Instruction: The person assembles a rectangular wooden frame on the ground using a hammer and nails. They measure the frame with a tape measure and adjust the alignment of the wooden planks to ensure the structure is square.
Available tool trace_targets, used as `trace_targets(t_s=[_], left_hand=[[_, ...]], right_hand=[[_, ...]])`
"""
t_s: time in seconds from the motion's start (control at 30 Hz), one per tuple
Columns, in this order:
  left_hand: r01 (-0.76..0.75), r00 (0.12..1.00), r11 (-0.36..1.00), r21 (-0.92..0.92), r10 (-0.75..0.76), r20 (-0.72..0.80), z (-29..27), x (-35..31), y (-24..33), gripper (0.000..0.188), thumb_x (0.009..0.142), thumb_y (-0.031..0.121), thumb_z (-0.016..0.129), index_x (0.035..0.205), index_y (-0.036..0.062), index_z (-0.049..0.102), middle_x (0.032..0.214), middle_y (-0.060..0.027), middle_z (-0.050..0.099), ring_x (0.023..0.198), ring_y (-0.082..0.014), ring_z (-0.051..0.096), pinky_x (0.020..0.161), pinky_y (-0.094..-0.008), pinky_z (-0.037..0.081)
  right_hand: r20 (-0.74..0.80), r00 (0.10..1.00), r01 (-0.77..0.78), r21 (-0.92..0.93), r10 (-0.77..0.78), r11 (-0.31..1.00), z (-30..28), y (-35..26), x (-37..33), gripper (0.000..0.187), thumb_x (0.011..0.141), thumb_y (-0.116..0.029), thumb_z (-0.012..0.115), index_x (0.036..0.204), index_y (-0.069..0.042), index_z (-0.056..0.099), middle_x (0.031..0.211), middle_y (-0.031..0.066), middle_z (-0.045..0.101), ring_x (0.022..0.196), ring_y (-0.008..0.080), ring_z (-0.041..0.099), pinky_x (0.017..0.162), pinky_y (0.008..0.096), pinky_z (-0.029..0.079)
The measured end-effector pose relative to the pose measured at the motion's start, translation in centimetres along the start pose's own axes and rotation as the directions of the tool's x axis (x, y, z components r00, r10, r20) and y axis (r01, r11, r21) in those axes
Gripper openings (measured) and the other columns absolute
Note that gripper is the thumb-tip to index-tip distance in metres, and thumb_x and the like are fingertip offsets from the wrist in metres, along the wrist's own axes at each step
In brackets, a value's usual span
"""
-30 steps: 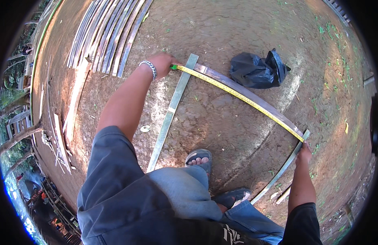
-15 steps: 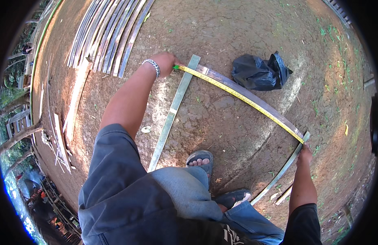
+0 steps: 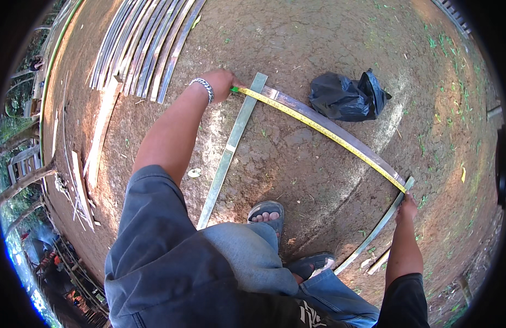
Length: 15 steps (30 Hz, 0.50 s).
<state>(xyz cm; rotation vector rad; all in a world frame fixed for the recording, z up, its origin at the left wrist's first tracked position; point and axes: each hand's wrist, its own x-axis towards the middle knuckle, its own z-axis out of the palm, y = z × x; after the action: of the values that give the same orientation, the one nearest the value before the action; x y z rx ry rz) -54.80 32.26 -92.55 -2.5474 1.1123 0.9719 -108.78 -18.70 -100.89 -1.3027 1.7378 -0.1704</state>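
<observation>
On the ground ahead of you: yellow measuring tape (image 3: 318,126), drawn out along the near edge of a dark brown slat (image 3: 335,127), between two grey-green slats (image 3: 236,131) (image 3: 374,235).
Left hand (image 3: 219,86): fingers pinching the tape's green end piece (image 3: 235,89), just beyond the left grey-green slat.
Right hand (image 3: 407,209): fingers closed on the tape's other end, at the tip of the right grey-green slat; you cannot tell whether they also grip that slat.
Tape handling: likely light, thin and springy, prone to twist or kink; hold it by its ends, fingers off the edges.
Slat handling: probably stiff lengthwise; take hold near mid-length.
Black plastic bag (image 3: 345,98): soft, crumpled, beyond the brown slat; contents hidden.
</observation>
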Motion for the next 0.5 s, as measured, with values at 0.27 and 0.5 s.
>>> trace_targets(t_s=[0.27, 0.5], left_hand=[[-0.019, 1.000, 1.000, 0.020, 0.019, -0.003, -0.3, 0.1, 0.6, 0.050, 0.089, 0.002, 0.060, 0.133, 0.0265, 0.066, 0.128, -0.0104, 0.063, 0.121, -0.0322, 0.056, 0.105, -0.0418, 0.048], [-0.021, 0.999, 0.999, 0.042, 0.022, -0.034, -0.7, -1.1, 0.3, 0.048, 0.089, 0.003, 0.060, 0.132, 0.0247, 0.067, 0.128, -0.0107, 0.063, 0.121, -0.0320, 0.056, 0.104, -0.0417, 0.048]], right_hand=[[-0.027, 1.000, -0.002, 0.002, 0.002, 1.000, -0.5, 0.0, 0.2, 0.034, 0.100, -0.032, 0.061, 0.128, -0.012, 0.066, 0.068, -0.0050, 0.045, 0.049, 0.0084, 0.039, 0.043, 0.0249, 0.033], [0.016, 1.000, 0.009, -0.005, -0.009, 1.000, 0.5, -0.5, -0.7, 0.033, 0.100, -0.029, 0.061, 0.127, -0.010, 0.066, 0.072, -0.0044, 0.049, 0.052, 0.0079, 0.041, 0.045, 0.0242, 0.033]])
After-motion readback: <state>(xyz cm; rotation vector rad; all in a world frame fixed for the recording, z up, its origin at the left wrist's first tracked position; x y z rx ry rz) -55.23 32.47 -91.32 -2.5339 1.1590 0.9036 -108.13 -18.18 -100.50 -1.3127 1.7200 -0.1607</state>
